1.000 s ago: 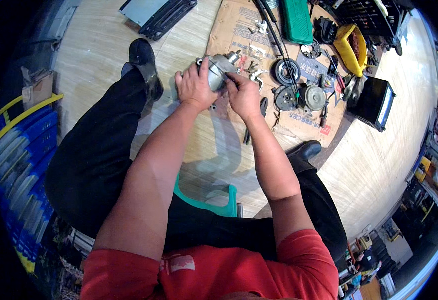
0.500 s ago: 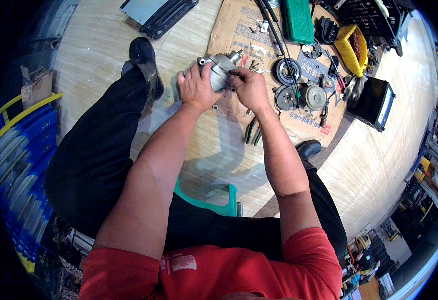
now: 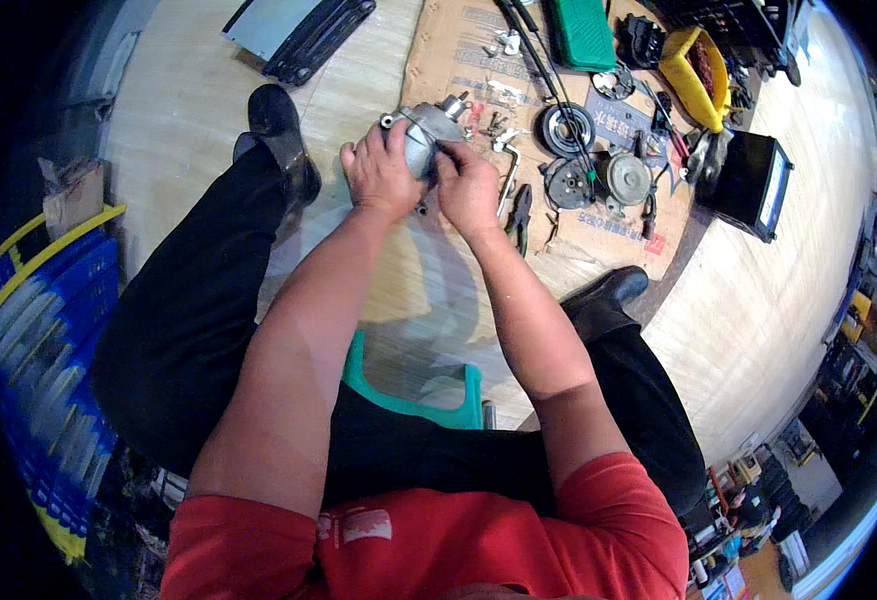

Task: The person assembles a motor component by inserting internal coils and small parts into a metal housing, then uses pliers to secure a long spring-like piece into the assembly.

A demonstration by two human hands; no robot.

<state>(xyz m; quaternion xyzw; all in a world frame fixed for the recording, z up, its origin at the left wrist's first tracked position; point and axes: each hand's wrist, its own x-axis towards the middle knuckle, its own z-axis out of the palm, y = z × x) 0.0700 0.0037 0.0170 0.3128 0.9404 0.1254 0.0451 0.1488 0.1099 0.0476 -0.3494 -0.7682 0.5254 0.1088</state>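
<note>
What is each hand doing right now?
Left hand: spread, holding the metal housing.
Right hand: curled at the housing's side; whether holding anything cannot be told.

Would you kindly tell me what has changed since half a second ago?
The right hand has swung left, toward the left hand, uncovering more of the bent silver tool on the cardboard. Its fingertips remain by the right side of the metal housing; the left hand stays on the housing.

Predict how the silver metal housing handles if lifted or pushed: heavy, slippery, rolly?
Likely heavy for its size: the silver metal housing looks like solid cast metal. Its rounded body may want to roll, though the side lug could stop it. The smooth, shiny surface might feel somewhat slippery.
</note>
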